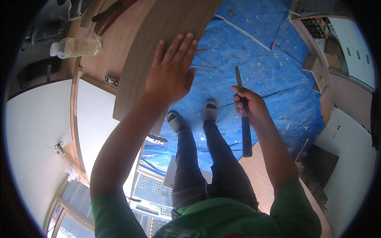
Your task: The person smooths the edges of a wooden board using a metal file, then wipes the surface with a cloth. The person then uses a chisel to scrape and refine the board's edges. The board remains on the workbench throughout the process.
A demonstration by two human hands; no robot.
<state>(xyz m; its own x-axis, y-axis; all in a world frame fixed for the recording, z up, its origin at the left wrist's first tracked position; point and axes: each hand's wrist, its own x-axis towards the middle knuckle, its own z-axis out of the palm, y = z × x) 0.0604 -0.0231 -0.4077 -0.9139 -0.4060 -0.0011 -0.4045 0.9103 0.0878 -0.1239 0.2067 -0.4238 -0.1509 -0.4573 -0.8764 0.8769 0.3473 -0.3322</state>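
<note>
My left hand (170, 71) lies flat, fingers stretched, on a grey-brown wood-grain board (135, 75) at the upper left. The board has a long straight edge facing the floor side. In my right hand (252, 105) is a long slim file (246, 137), gripped around its middle. Its narrow, pointed metal end rises above my fist, and its thicker black end hangs below. The file is apart from the board, over the blue floor sheet.
A blue sheet (278, 79) covers the floor, with scraps and a pale strip (244, 31) on it. A clear bottle (77, 48) lies left of the board, near a dark red-handled tool (111, 20). White cabinet panels (95, 107) stand at left; white drawers (353, 47) are far right.
</note>
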